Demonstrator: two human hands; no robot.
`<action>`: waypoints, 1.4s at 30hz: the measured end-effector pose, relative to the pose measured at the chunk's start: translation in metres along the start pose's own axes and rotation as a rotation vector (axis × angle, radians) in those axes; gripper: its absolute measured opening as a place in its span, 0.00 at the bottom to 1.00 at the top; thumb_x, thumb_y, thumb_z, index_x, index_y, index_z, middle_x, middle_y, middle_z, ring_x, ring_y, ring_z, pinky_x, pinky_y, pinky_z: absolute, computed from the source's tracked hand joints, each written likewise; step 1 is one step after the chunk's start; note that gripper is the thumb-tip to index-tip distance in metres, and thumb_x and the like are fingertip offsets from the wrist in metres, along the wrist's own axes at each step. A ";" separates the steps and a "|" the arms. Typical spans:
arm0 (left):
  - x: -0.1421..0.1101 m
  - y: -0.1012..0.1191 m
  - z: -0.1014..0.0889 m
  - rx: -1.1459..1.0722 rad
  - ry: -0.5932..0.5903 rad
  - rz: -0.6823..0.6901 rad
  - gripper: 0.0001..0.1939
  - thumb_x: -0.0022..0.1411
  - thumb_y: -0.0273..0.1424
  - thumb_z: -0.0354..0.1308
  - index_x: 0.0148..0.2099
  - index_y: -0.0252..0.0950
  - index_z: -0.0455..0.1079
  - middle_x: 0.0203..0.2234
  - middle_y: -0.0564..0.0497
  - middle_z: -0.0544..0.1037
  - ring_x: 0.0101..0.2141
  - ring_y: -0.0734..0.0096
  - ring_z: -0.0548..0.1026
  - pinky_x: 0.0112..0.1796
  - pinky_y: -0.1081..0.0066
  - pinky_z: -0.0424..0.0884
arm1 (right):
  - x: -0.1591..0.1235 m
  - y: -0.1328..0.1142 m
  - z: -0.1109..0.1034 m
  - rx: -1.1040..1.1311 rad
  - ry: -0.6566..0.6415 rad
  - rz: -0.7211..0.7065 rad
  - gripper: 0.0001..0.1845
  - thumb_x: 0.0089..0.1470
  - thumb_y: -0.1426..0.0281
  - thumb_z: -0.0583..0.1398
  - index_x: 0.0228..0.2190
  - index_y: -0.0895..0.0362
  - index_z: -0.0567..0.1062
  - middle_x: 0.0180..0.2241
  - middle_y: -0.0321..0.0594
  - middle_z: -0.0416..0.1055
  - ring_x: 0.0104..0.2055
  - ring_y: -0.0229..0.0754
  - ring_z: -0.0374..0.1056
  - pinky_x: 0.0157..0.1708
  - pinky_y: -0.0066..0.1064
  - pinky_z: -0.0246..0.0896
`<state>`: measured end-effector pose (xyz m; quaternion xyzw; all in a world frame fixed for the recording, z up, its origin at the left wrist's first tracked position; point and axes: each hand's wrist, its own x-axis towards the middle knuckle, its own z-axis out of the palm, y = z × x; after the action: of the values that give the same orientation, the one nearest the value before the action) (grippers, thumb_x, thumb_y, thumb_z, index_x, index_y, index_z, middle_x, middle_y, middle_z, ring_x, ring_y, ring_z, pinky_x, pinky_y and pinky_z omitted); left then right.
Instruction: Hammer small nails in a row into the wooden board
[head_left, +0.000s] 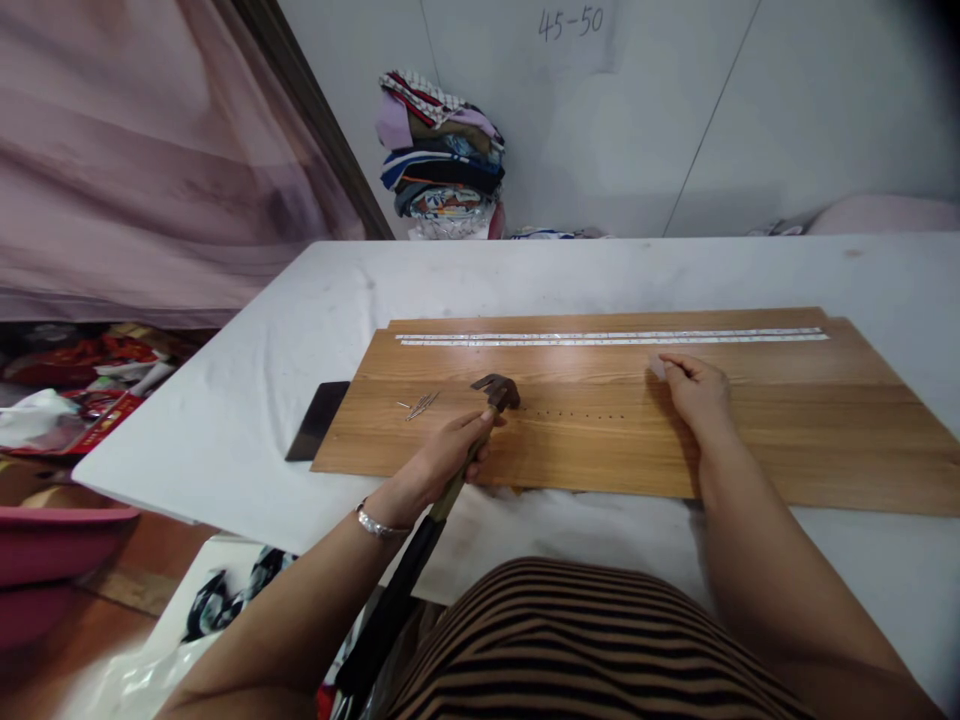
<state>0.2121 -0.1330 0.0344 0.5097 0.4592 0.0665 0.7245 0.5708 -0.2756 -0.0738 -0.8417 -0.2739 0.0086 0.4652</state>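
My left hand is wrapped round the handle of a claw hammer, close below its head. The hammer's dark grip slants down toward my body. Over the right part of a wooden board, my right hand pinches a small whitish, translucent piece between thumb and fingertips; what it is I cannot make out. A row of small dark dots, nails or holes, runs along the board between my hands. Left of the hammer head lies a little pile of nails.
Two white marked strips lie along the board's far side. A dark flat object sits under its left end on the white table. Folded clothes are stacked behind the table. A pink tub stands at lower left.
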 end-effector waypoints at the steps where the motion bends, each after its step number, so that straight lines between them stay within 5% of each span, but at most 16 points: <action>1: 0.001 0.000 0.000 -0.001 0.004 -0.005 0.26 0.67 0.52 0.62 0.51 0.33 0.74 0.19 0.59 0.65 0.14 0.81 0.59 0.16 0.78 0.52 | 0.000 0.000 0.000 -0.001 0.000 0.002 0.19 0.54 0.60 0.59 0.39 0.50 0.88 0.40 0.42 0.86 0.42 0.53 0.81 0.46 0.43 0.74; 42: 0.004 0.000 0.000 0.051 0.034 -0.027 0.26 0.71 0.52 0.57 0.53 0.33 0.72 0.20 0.59 0.65 0.14 0.81 0.58 0.17 0.78 0.53 | 0.000 -0.009 -0.002 -0.045 -0.031 0.057 0.19 0.56 0.63 0.59 0.42 0.54 0.87 0.42 0.46 0.86 0.45 0.54 0.80 0.48 0.43 0.73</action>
<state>0.2143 -0.1307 0.0324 0.5208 0.4798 0.0537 0.7040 0.5674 -0.2733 -0.0656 -0.8592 -0.2571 0.0288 0.4413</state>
